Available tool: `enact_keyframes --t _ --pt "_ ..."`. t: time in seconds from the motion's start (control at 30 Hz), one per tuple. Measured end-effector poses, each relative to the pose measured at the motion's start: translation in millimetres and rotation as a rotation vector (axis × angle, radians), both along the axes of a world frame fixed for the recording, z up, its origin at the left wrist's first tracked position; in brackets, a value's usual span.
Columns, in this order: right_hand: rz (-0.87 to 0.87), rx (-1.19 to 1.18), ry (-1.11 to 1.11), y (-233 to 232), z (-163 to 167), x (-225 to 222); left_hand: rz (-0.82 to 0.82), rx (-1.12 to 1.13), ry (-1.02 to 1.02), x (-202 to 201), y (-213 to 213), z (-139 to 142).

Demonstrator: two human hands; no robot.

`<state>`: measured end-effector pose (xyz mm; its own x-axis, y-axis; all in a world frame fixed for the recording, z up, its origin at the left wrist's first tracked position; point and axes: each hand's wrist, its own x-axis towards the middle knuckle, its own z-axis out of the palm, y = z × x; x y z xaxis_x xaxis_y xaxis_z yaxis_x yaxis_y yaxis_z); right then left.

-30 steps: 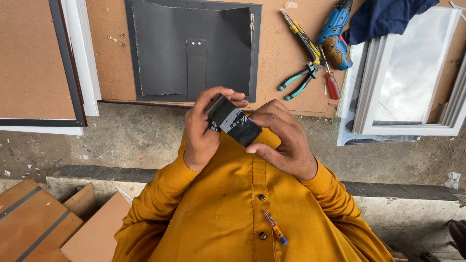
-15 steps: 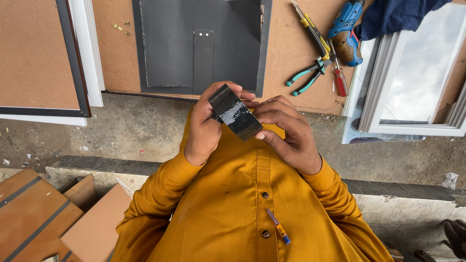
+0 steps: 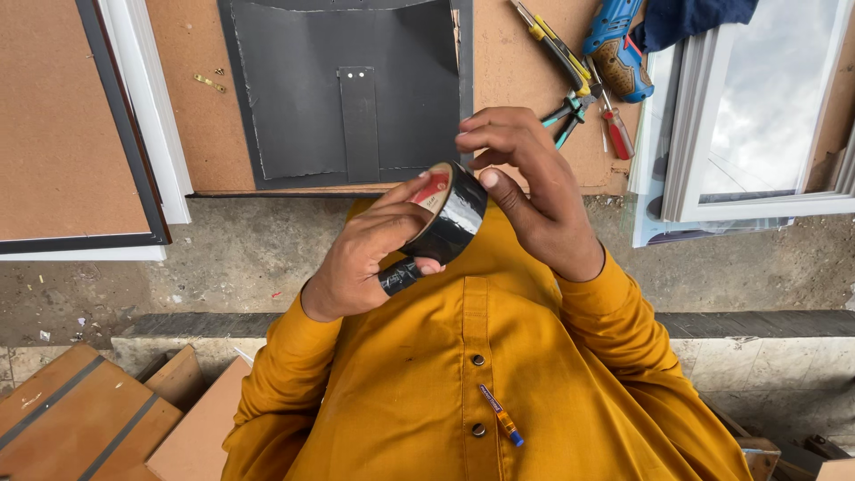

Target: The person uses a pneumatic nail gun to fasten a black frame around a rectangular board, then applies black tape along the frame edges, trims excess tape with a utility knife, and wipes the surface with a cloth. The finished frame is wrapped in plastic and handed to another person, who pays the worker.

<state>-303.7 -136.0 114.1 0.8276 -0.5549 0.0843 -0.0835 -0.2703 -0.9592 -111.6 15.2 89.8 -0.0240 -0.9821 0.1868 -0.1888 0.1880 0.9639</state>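
Right now I am looking down over my mustard-yellow shirt (image 3: 463, 374), and everything else is lying around the roll of black tape (image 3: 450, 214) that I am holding up in front of my chest. Far to the left of the roll a large brown board in a dark frame (image 3: 62, 116) is lying on the ground, and well to its right a white window frame (image 3: 757, 116) is reflecting cloudy sky. Just above the roll a dark grey sheet (image 3: 347, 85) is lying on a brown board — a narrow strip is running down its middle. Below and to the left of the roll, wooden panels (image 3: 80, 419) are showing at the corner. Up and to the right, a blue power drill (image 3: 614, 53) is resting beside a dark blue cloth (image 3: 695, 16).

My left hand (image 3: 374, 254) is gripping the roll from below and the left, fingers curled round its edge, with a loose end of tape sticking to one fingertip. My right hand (image 3: 525, 187) is touching the roll's right side — thumb pressing on the black band, the other fingers arching loosely above it.

Near the drill, pliers with green handles (image 3: 570, 114) and a red-handled screwdriver (image 3: 616, 132) are lying together. Below the roll a small pen (image 3: 500, 415) is clipping onto my shirt placket.
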Motion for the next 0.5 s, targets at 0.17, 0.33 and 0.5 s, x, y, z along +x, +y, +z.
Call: enact_keyframes --t 0.17,0.33,0.5 --pt "-0.118 -0.145 -0.021 24.9 23.8 -0.3 0.289 -0.154 -0.266 -10.7 1.3 9.4" --pt "-0.149 -0.255 -0.045 39.7 17.8 5.6 0.445 -0.320 -0.541 -20.5 1.8 7.4" --pt "-0.244 -0.153 -0.062 51.0 10.6 5.0 0.526 -0.436 -0.790 -25.1 2.6 -2.9"
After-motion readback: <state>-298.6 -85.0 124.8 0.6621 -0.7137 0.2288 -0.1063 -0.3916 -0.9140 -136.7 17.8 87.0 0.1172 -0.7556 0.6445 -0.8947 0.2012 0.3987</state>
